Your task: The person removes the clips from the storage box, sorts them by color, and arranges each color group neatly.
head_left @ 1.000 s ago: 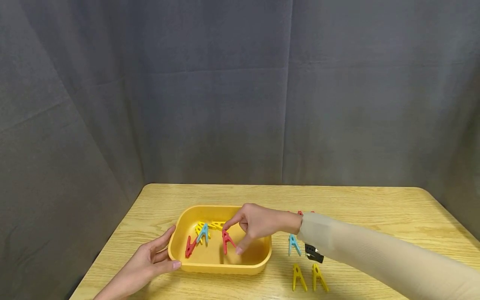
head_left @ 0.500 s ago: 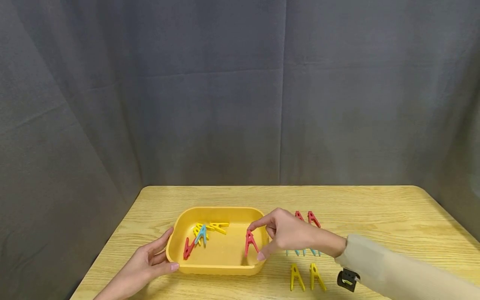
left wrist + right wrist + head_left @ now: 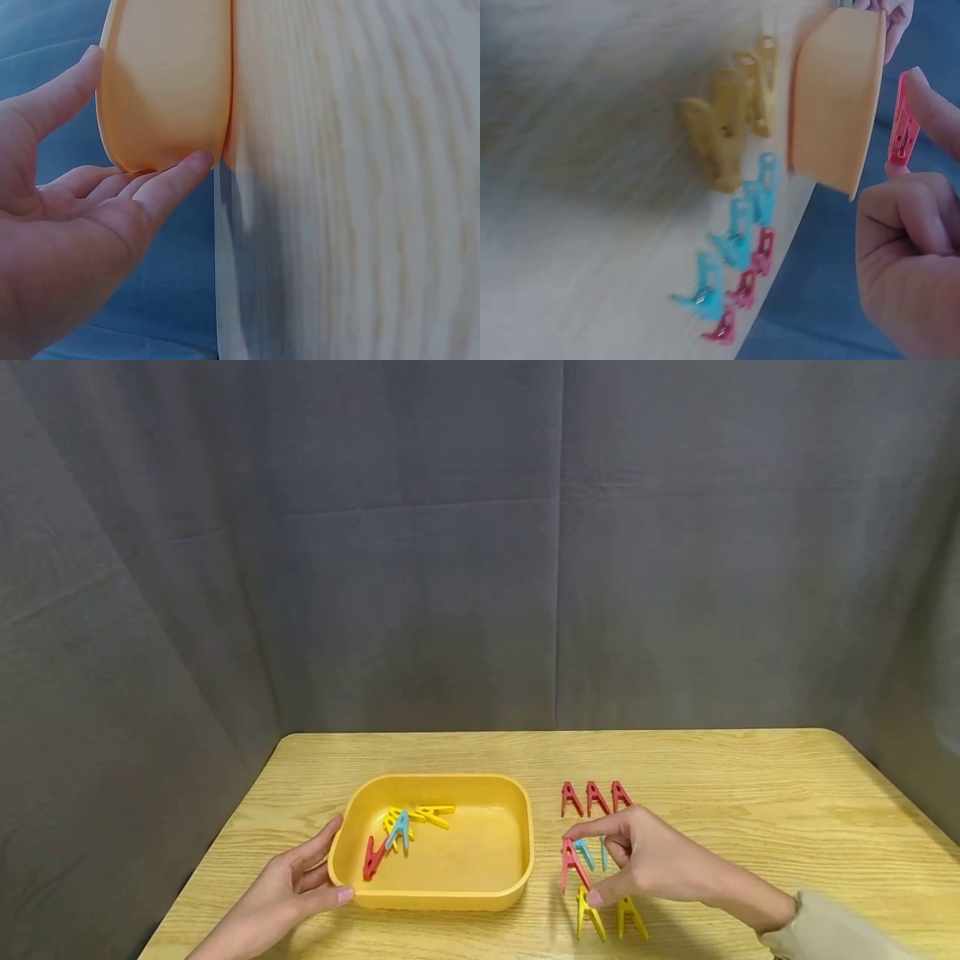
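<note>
A right hand (image 3: pixel 648 858) pinches a red clothespin (image 3: pixel 569 860) between thumb and fingertip at the frame's lower right; at lower left, a left hand (image 3: pixel 288 883), thumb and fingers apart, touches a yellow tub (image 3: pixel 435 901).

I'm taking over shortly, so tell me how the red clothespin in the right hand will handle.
The red clothespin is probably light: the right hand carries it between thumb and fingertip. It is likely stiff, showing no visible bend. Narrow and held only near its ends, it might twist in the grip.
</note>
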The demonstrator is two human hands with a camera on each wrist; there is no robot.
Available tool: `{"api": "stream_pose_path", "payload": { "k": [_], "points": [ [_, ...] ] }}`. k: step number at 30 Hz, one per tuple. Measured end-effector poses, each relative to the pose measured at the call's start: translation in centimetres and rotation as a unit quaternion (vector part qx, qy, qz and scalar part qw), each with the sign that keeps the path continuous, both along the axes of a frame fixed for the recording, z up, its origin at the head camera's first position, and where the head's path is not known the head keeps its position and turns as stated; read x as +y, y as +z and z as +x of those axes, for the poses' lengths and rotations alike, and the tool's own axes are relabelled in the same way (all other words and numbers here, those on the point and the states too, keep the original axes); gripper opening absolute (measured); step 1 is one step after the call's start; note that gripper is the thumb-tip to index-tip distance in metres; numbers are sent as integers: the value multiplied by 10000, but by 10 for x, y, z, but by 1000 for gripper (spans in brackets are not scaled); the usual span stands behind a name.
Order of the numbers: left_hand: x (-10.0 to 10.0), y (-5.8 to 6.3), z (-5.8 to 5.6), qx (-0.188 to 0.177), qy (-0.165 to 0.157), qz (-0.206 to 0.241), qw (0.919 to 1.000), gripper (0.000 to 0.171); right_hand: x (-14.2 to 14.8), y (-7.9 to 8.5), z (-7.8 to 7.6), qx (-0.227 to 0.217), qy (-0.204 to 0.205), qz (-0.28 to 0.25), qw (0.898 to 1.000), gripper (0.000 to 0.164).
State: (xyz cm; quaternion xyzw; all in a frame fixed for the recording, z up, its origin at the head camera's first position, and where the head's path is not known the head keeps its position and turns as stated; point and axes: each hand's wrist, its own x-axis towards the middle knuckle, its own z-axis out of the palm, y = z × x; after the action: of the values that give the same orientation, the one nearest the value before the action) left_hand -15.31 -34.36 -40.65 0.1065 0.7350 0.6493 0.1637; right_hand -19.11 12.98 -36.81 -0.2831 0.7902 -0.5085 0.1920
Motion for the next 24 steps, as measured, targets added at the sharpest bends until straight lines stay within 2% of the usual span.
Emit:
{"api": "stream_pose_path", "payload": {
  "k": [5,12,18,24],
  "points": [
    [1,0,1,-111,103,-42,9999,93,20,-13,6,2,-96,-155,9998,65],
    [1,-1,1,-210,234,-96,9995,95,48,-20,6,-133,-394,35,9991,70],
    [2,1,0,-255,198,-76,9995,93,73,-20,-2,-184,-567,93,9982,69],
    [2,2,-1,-269,175,-78,9995,93,96,-21,-17,-172,-784,236,9965,71]
  ]
}}
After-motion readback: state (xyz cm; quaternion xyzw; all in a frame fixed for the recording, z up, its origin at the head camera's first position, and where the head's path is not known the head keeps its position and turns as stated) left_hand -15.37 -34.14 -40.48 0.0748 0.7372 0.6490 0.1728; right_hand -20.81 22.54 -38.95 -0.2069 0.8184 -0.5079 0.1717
